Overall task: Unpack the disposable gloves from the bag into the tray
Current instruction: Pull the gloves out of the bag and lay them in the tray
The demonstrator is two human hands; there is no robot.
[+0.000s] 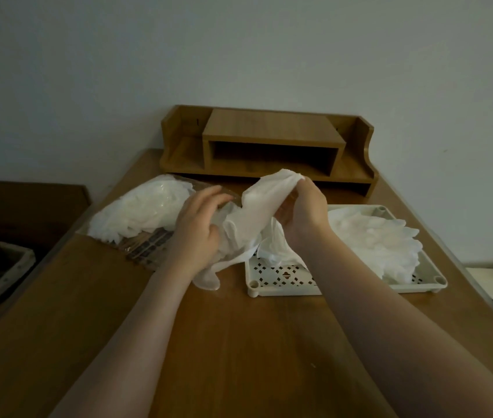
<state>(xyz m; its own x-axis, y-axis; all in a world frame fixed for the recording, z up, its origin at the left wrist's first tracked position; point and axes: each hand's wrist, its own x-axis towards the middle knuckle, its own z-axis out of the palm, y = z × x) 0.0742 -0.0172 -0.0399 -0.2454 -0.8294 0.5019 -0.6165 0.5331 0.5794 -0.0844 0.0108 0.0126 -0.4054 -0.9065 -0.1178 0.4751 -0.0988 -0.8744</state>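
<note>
two bare forearms reach forward over the near part of the wooden desk (118, 312). the left hand (198, 227) sits just left of the desk's middle, fingers loosely spread and pressing on the mouth of the clear bag (148, 245); whether it pinches anything i cannot tell. the right hand (305, 209) is raised just beside it, fingers curled round a bunch of white gloves (257, 212), which drapes down between the two hands, one loose end touching the desk just left of the tray's near-left corner. the pale perforated tray (281, 274) lies toward the desk's right edge, with a heap of gloves in the tray (374, 239) filling its right and far part. the bag lies toward the left edge, still stuffed with bagged gloves (145, 206). along the far edge, against the wall, stands a wooden organiser shelf (272, 140).
</note>
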